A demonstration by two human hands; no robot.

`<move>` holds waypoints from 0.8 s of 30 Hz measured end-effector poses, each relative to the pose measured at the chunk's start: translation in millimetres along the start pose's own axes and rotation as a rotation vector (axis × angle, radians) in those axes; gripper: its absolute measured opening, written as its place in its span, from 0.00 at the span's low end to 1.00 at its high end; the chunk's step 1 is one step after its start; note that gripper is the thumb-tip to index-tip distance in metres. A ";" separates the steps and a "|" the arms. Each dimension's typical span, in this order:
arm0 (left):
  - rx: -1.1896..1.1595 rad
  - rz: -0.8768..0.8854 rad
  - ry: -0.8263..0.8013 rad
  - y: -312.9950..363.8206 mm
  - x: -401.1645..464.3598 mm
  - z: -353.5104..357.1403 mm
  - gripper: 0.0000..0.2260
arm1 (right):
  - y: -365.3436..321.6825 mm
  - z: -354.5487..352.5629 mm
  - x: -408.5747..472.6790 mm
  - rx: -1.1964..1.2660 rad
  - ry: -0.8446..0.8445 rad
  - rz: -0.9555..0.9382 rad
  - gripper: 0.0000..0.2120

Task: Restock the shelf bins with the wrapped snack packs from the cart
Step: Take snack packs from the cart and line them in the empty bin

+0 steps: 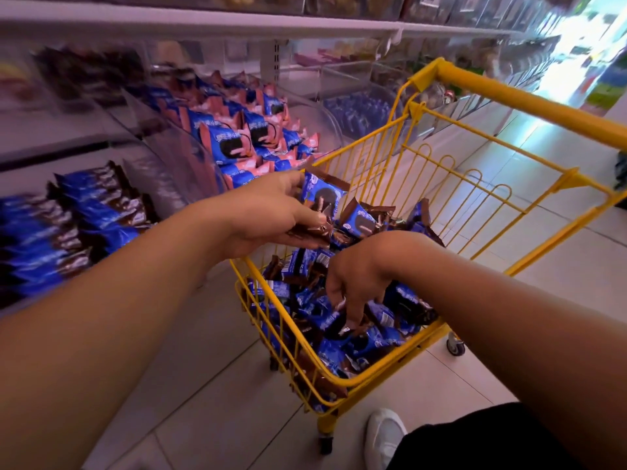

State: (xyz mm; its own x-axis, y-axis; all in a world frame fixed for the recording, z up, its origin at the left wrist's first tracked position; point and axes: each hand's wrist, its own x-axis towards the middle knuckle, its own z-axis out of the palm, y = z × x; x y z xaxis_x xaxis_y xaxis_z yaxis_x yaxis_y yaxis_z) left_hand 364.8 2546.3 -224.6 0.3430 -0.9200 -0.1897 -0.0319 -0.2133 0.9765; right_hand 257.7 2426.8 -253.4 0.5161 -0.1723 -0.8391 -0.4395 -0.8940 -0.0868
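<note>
Left hand point(268, 212) gripping a bunch of snack packs point(320, 201) above yellow cart point(342, 379), right hand point(356, 276) down in cart pinching a pack point(334, 322)

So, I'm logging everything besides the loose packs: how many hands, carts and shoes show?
Hands: 2 (left hand, gripping snack packs; right hand)
Yellow cart: 1
White shoe: 1
Total: 4

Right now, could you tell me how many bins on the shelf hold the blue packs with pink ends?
1: the bin of pink-ended packs beside the cart, above the brown-ended packs. Farther bins are too blurred to tell.
</note>
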 end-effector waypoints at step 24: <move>-0.263 0.250 0.366 10.5 -74.5 -41.9 0.21 | -14.8 -14.4 -78.1 1.506 0.512 -1.056 0.25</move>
State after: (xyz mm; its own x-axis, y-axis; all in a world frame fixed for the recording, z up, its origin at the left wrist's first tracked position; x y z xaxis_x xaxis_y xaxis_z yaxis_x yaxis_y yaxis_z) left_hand 378.2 2626.4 -195.9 0.6624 -0.7471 0.0548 0.0667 0.1317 0.9890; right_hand 234.6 2447.5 -178.9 0.9750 -0.2161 0.0522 0.1169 0.2983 -0.9473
